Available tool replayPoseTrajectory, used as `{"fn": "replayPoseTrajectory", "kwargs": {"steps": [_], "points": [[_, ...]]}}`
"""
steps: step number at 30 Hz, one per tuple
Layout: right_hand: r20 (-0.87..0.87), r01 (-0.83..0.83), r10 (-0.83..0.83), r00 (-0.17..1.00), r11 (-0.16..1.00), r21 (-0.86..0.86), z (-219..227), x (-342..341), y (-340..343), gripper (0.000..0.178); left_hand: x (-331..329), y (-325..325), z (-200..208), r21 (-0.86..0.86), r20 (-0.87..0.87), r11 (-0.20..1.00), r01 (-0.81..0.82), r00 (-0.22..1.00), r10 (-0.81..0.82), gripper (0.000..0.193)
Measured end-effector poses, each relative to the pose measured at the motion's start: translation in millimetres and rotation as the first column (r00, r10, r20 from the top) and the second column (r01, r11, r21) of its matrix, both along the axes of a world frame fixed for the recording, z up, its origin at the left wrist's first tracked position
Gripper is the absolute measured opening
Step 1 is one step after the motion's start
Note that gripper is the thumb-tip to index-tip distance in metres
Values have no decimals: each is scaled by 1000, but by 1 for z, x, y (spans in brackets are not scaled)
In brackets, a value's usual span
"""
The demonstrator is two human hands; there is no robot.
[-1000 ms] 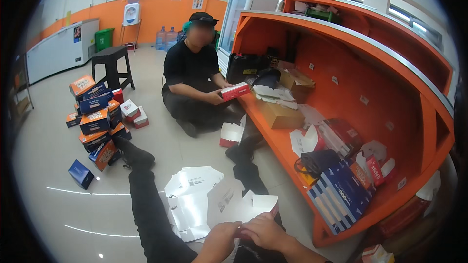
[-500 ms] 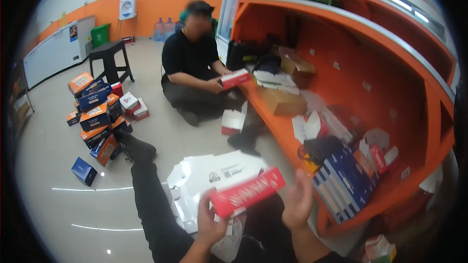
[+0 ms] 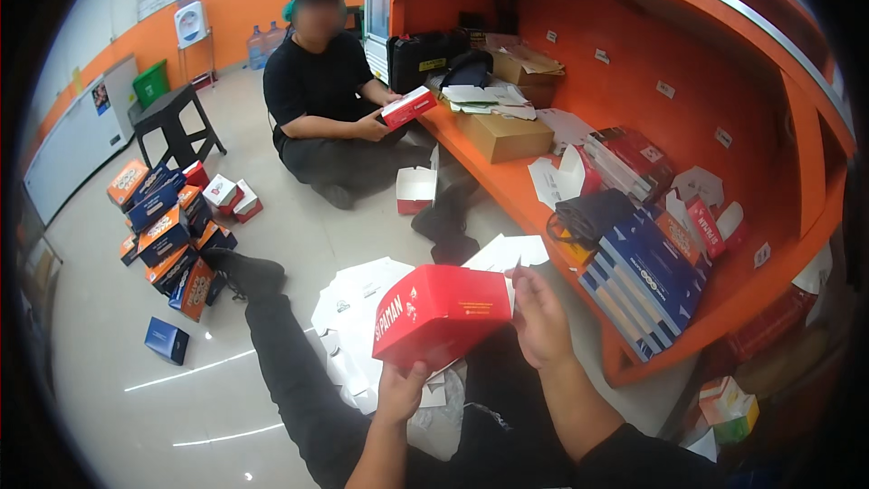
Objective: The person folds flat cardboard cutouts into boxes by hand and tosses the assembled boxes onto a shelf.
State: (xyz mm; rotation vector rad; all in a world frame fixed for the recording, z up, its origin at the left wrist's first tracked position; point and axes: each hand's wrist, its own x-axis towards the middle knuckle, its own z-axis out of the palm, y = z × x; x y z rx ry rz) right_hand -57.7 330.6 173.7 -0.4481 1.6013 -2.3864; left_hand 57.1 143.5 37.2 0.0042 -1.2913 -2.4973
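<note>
A red folding carton box [image 3: 448,312] with white lettering is partly formed above my lap, its white inner lid flap [image 3: 507,252] raised at the far side. My left hand [image 3: 403,391] grips its lower left, thumb on the near face and the other fingers hidden underneath. My right hand [image 3: 541,319] pinches a white flap at the box's right end between thumb and fingers. Flat white carton blanks [image 3: 358,294] lie across my legs, just beyond and left of the box. A crumpled clear plastic bag [image 3: 439,426] rests below it.
Blue and orange boxes [image 3: 167,234] are piled on the floor at left. Another person [image 3: 317,95] sits ahead, holding a red box [image 3: 409,109]. The orange shelf [image 3: 625,353] at right bears flat blue cartons [image 3: 647,285] and a brown box [image 3: 507,134]. A black stool [image 3: 176,118] stands behind.
The red box has turned and opened out from a narrow shape into a wider one. My right hand, earlier apart from it, now holds its right-end flap. The view has shifted rightward.
</note>
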Motion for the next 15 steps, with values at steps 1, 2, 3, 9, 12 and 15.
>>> {"fn": "replayPoseTrajectory", "kwargs": {"steps": [1, 2, 3, 9, 12, 15], "points": [[1, 2, -2, 1000, 1000, 0, -2, -2, 3, 38, -1, -5, 0, -153, 100, 988, 7, 995, 9, 79], [-49, 19, -18, 999, 999, 25, -3, -5, 7, 34, -4, -12, 2, -218, 153, 975, -36, 986, 70, 83], [-95, 41, -35, 995, 998, 53, -5, -5, 11, 29, -6, -8, 11, -148, 152, 973, -178, 968, 200, 92], [-314, -20, 139, 939, 935, 355, -16, 7, 3, 21, 11, -29, 39, -761, -522, 149, -632, 732, 438, 102], [-325, -96, 311, 893, 837, 539, -12, 16, 2, 26, 19, -18, 63, -910, -339, 142, -389, 897, 283, 72], [-306, -130, 345, 887, 824, 552, -13, 23, -4, 30, 13, -15, 48, -847, -254, 436, -303, 952, 169, 63]]}}
